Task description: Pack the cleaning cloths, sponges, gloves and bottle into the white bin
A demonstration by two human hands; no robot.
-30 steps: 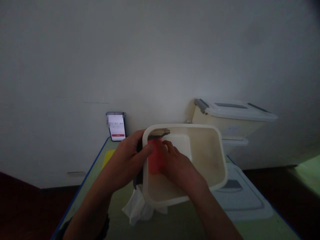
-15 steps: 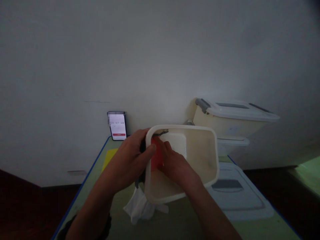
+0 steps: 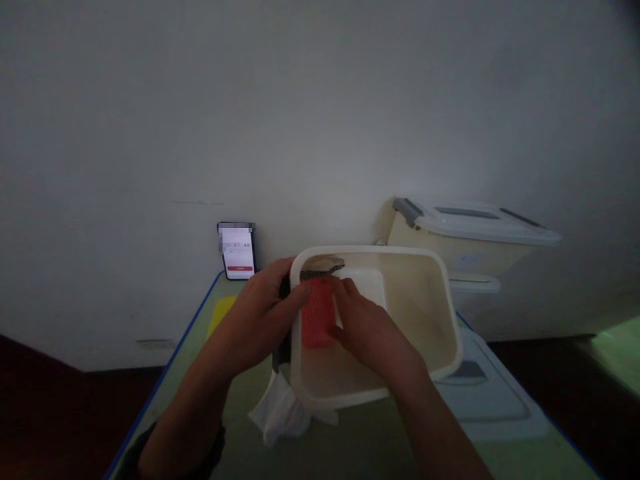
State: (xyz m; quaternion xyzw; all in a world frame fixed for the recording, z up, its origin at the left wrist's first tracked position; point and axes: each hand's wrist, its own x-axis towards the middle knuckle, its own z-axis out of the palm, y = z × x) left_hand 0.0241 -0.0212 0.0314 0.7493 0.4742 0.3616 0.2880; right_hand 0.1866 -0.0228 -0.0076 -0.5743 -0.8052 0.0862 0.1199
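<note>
A cream plastic storage box (image 3: 420, 313) is tipped so that its open top faces me. My left hand (image 3: 270, 300) is closed on its left rim, thumb over the edge and fingers hidden behind. Inside, against the left wall, is a red rectangular sponge (image 3: 319, 313) with a textured face. My right hand (image 3: 373, 333) reaches into the box and holds the sponge by its right edge, fingertips at the top and thumb lower down. Just above the sponge, a dark patterned strip (image 3: 325, 271) shows along the inner wall; what it is I cannot make out.
A phone with a timer (image 3: 237, 252) leans on the wall. To the right stands a lidded box (image 3: 470, 240), with a loose lid (image 3: 495, 393) lying nearer me. White crumpled cloth or tissue (image 3: 285, 413) lies below the tipped box. Something yellow (image 3: 223, 310) is behind my left arm.
My right hand has shifted a little to the right, and more of the sponge's red face shows. The box has turned slightly, its right side reaching farther right. My left hand keeps its grip.
</note>
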